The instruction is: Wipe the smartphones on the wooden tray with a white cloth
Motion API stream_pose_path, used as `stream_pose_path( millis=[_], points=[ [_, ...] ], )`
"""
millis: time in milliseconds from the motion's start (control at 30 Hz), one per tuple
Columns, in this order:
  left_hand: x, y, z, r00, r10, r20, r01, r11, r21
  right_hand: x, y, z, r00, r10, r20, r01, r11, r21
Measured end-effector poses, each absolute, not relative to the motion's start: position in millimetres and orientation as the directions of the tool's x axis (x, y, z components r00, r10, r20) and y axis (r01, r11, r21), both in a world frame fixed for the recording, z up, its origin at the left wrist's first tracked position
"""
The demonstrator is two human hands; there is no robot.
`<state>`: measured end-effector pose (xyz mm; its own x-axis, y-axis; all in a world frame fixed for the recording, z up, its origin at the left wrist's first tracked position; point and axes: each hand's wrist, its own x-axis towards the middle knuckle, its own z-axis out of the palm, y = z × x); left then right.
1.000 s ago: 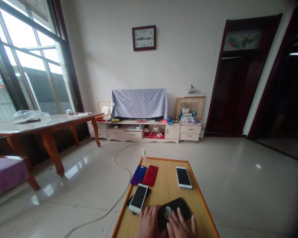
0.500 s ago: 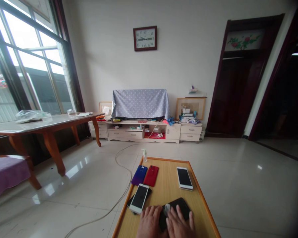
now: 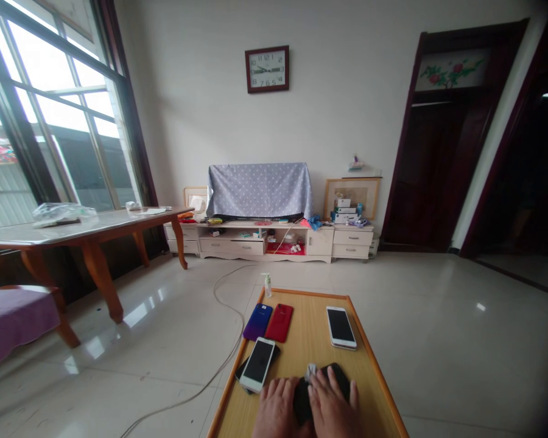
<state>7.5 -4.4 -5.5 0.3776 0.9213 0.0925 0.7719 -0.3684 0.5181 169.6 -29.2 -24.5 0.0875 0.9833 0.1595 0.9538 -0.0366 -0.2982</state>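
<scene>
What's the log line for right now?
left hand: at black rectangular device | right hand: on crumpled pale wad | beyond: red rectangular phone

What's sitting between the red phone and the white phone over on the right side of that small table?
Nothing: in the head view, only bare wood-coloured tabletop lies between the red phone and that white phone.

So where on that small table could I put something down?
The widest bare patch lies between the red phone and the rightmost phone; a smaller one between the right hand and the right rim. Crowded: the left, with the blue phone and stacked phones, and around the left hand and dark device.
</scene>
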Motion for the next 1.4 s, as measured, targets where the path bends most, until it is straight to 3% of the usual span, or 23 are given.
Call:
stream_pose_path(
  millis=[100,300,433,567,800,900,1033,1233,1400],
  points=[
    [8.9,-6.5,-0.4,0.388,0.917,0.095,0.767,-0.379,0.517,183.0,-22.6,-6.1,0.202,0.967,0.155,0.953,-0.159,-0.257],
    [5.1,-1.0,-9.6,0.392,0.916,0.088,0.77,-0.379,0.512,136.2,-36.4,-41.3,0.103,0.973,0.205,0.95,-0.035,-0.312],
    [7.1,-3.3,-8.6,0.387,0.915,0.111,0.761,-0.385,0.522,155.3,-33.5,-26.6,0.057,0.991,0.124,0.951,-0.015,-0.309],
    [10.5,-7.7,-1.9,0.371,0.922,0.108,0.773,-0.371,0.515,184.8,-23.1,-3.3,0.224,0.966,0.131,0.953,-0.189,-0.236],
    [9.9,-5.1,1.0,0.398,0.916,0.054,0.794,-0.374,0.48,155.5,-41.4,-43.6,0.062,0.988,0.144,0.961,-0.02,-0.275],
    [11.0,-6.1,0.8,0.381,0.921,0.085,0.786,-0.371,0.495,175.3,-39.0,-34.9,0.087,0.987,0.134,0.96,-0.048,-0.275],
    [12.3,-9.0,2.5,0.359,0.926,0.112,0.777,-0.363,0.514,200.5,-28.3,-11.9,0.24,0.961,0.138,0.949,-0.203,-0.24],
    [9.2,-6.8,3.0,0.384,0.92,0.082,0.775,-0.37,0.513,154.7,-46.1,-40.2,0.104,0.982,0.16,0.958,-0.056,-0.283],
    [9.6,-7.6,3.0,0.378,0.92,0.101,0.779,-0.375,0.502,180.9,-50.9,-25.7,0.116,0.987,0.108,0.954,-0.08,-0.289]
  ],
)
